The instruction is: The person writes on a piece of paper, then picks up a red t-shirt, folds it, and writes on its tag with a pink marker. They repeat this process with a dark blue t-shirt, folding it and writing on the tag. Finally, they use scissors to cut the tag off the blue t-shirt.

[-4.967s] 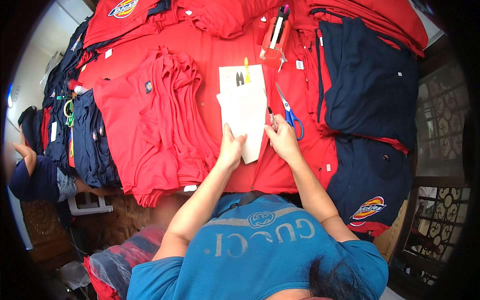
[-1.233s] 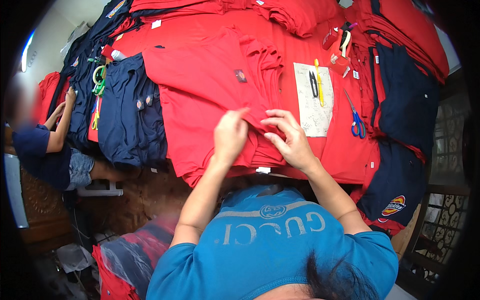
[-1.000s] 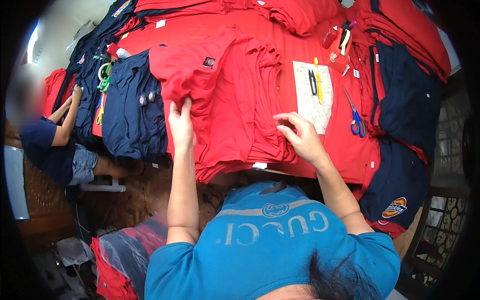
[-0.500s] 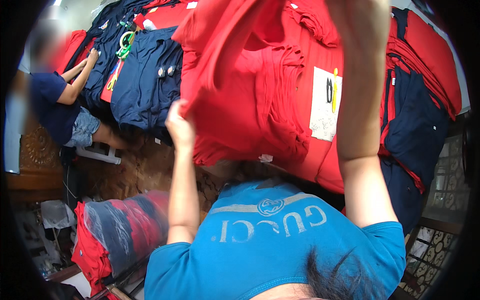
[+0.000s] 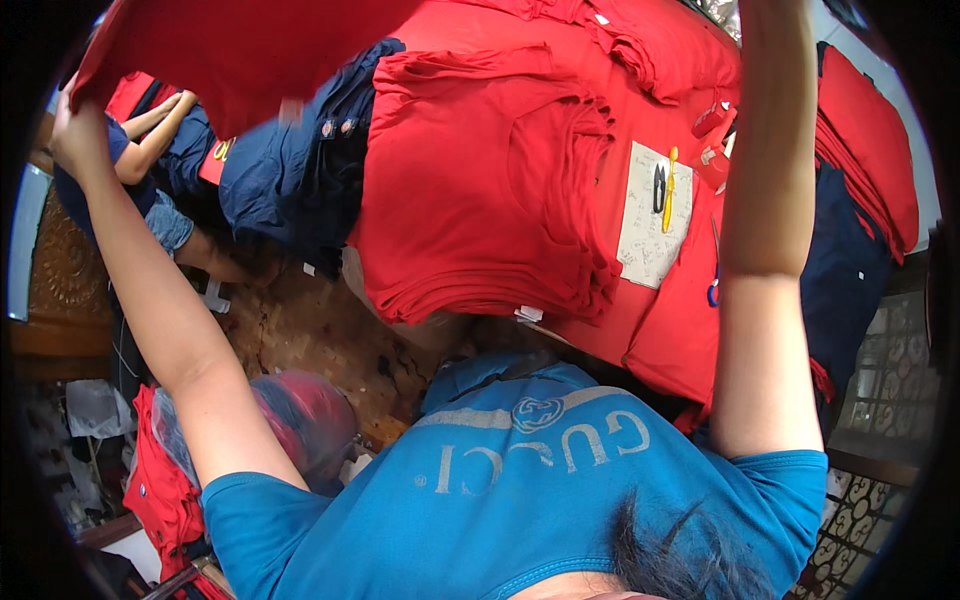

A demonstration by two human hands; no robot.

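My left hand is raised at the far left, its fingers closed on the edge of a red shirt. The shirt stretches across the upper left and runs out of the picture at the top. My right forearm reaches up past the top edge, so that hand is out of sight. Below and right of the raised shirt lies a stack of red shirts with sagging layered edges.
Right of the stack is a paper sheet with black thread snips and a yellow tool. Dark blue garments lie left of it. A co-worker is at far left. A plastic-wrapped bundle stands below.
My left hand has swung far left and up, drawing the red shirt off over the stack. My right arm has shifted slightly right. The stack's top now lies uncovered.
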